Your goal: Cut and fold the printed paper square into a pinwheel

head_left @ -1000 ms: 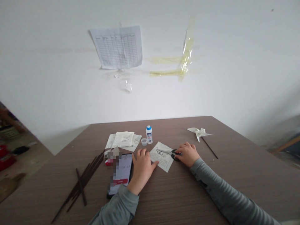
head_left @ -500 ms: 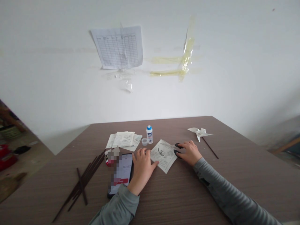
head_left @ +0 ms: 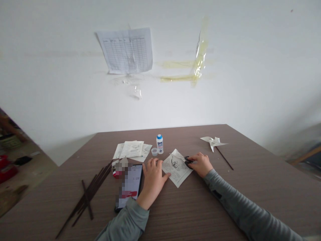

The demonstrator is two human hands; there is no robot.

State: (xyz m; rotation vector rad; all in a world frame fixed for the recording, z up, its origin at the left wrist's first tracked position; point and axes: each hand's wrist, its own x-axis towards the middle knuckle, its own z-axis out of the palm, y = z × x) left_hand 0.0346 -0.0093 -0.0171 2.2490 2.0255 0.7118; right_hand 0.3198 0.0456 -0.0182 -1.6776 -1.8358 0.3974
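Note:
A square of printed paper (head_left: 177,172) with a dark drawing lies cornerwise on the table between my hands. My left hand (head_left: 153,177) rests with fingers spread, its thumb at the paper's left edge. In my right hand (head_left: 201,164) are black-handled scissors (head_left: 187,161), with the fingers around the handles. The thin blades lie across the upper part of the paper, and the handles are close together. Beyond the paper stands a white bottle with a blue cap (head_left: 159,144), beside a small clear cup (head_left: 154,152).
Left of my left hand lies a phone (head_left: 134,182). Several dark sticks (head_left: 94,187) are piled farther left. Behind the phone is a stack of printed papers (head_left: 131,149). A paper pinwheel (head_left: 214,142) on a stick lies at the back right of the table (head_left: 190,214).
The scissors' handles have come together, and my right hand has shifted slightly left. The paper has turned a little and moved slightly right. My left hand has hardly moved.

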